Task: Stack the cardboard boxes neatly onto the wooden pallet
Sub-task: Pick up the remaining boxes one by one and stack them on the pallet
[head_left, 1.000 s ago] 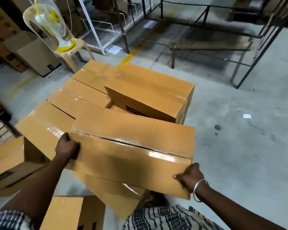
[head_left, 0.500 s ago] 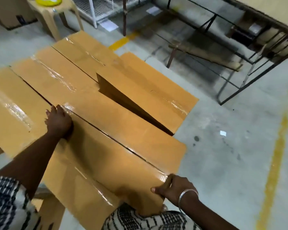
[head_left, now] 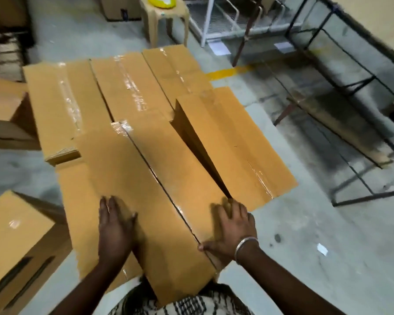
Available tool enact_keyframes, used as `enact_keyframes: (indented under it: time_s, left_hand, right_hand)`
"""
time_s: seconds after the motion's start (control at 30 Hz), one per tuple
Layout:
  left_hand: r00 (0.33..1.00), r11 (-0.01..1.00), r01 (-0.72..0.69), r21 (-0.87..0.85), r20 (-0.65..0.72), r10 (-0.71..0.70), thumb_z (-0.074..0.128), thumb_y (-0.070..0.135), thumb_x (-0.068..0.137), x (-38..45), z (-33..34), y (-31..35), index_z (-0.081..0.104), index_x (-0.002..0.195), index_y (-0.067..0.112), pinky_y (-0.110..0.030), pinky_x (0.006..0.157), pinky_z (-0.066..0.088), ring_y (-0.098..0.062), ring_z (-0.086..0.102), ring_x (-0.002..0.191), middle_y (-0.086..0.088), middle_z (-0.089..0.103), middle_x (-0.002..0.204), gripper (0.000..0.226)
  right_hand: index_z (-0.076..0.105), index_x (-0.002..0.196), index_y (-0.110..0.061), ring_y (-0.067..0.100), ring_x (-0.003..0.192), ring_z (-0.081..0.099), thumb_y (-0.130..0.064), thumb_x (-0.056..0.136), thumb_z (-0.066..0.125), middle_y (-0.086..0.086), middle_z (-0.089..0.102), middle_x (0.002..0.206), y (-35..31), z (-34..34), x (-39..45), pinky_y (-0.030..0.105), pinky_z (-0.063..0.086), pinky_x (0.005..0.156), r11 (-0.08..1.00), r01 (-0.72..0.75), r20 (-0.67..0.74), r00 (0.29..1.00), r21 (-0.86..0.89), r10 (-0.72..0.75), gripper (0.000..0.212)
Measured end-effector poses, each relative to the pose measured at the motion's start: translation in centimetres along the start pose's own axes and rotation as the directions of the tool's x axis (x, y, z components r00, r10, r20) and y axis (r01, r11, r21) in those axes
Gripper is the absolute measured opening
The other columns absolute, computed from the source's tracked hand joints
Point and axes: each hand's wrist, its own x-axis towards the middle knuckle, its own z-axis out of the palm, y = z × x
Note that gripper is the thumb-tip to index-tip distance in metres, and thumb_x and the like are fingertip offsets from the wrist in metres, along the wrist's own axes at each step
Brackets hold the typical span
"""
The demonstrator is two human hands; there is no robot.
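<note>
Several taped brown cardboard boxes lie packed side by side in a stack; the pallet under them is hidden. The nearest box (head_left: 150,185) lies on top, running diagonally toward me. My left hand (head_left: 115,228) rests flat on its near left part, fingers straight. My right hand (head_left: 233,226), with a metal bangle on the wrist, presses flat on its near right edge, beside a dark gap. Across that gap sits a second top box (head_left: 234,144). Three long boxes (head_left: 127,87) lie behind in a row.
Loose boxes stand on the grey floor at lower left (head_left: 16,242) and mid left (head_left: 5,114). A beige plastic stool (head_left: 166,17) and a white wire rack (head_left: 225,21) stand behind the stack. Black metal frames (head_left: 350,92) fill the right side.
The carried box has been set down on the stack. Both hands moved from gripping its ends to lying flat on its top. The view swung left over the stack.
</note>
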Motion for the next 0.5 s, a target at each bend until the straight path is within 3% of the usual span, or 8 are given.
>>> enact_keyframes:
  time_s: [0.03, 0.1, 0.17, 0.27, 0.5]
  left_hand:
    - [0.996, 0.995, 0.088, -0.05, -0.001, -0.088, 0.057, 0.038, 0.095, -1.9, 0.4, 0.6, 0.013, 0.156, 0.009, -0.048, 0.117, 0.025, -0.031, 0.014, 0.149, -0.01, 0.007, 0.164, 0.081]
    - [0.967, 0.954, 0.255, -0.159, 0.024, -0.255, 0.063, 0.04, 0.091, -5.9, 1.8, 1.7, 0.011, 0.157, 0.014, -0.046, 0.113, 0.031, -0.032, 0.028, 0.145, -0.012, 0.022, 0.161, 0.089]
    - [0.917, 0.889, 0.396, -0.232, 0.055, -0.394, 0.069, 0.041, 0.087, -9.3, 3.3, 2.8, 0.016, 0.156, 0.022, -0.045, 0.108, 0.038, -0.033, 0.041, 0.137, -0.01, 0.037, 0.155, 0.089]
    - [0.837, 0.778, 0.534, -0.332, 0.079, -0.541, 0.072, 0.039, 0.085, -12.3, 4.6, 4.4, 0.02, 0.156, 0.025, -0.046, 0.112, 0.032, -0.033, 0.038, 0.14, -0.006, 0.033, 0.158, 0.089]
    - [0.876, 0.792, 0.467, -0.393, 0.086, -0.474, 0.065, 0.028, 0.093, -10.9, 4.5, 6.5, 0.017, 0.156, 0.026, -0.044, 0.114, 0.03, -0.033, 0.035, 0.141, -0.005, 0.032, 0.158, 0.08]
  right_hand:
    - [0.001, 0.152, -0.04, 0.035, 0.147, 0.006, -0.098, 0.044, 0.052, 0.007, -0.002, 0.161, 0.5, 0.0, 1.0, 0.053, 0.019, 0.116, 1.0, 0.027, 0.005, 1.0, 0.01, -0.027, 0.133]
    - [-0.01, 0.15, -0.044, 0.037, 0.148, 0.007, -0.098, 0.036, 0.057, 0.008, -0.011, 0.162, 1.2, 0.1, 2.5, 0.052, 0.024, 0.116, 0.995, 0.081, 0.057, 0.995, 0.058, -0.085, 0.143]
    - [-0.013, 0.148, -0.048, 0.04, 0.144, 0.019, -0.098, 0.032, 0.059, 0.01, -0.007, 0.162, 1.8, 0.5, 3.2, 0.049, 0.034, 0.113, 0.988, 0.116, 0.072, 0.99, 0.105, -0.124, 0.146]
    - [-0.018, 0.148, -0.048, 0.042, 0.141, 0.022, -0.1, 0.034, 0.054, 0.014, -0.002, 0.16, 2.3, 1.6, 2.9, 0.049, 0.035, 0.11, 0.981, 0.143, 0.051, 0.987, 0.13, -0.15, 0.145]
    - [-0.006, 0.154, -0.034, 0.041, 0.141, 0.021, -0.096, 0.046, 0.057, 0.019, -0.002, 0.157, 4.4, 1.8, 2.1, 0.044, 0.035, 0.11, 0.964, 0.12, 0.011, 0.992, 0.238, -0.126, 0.139]
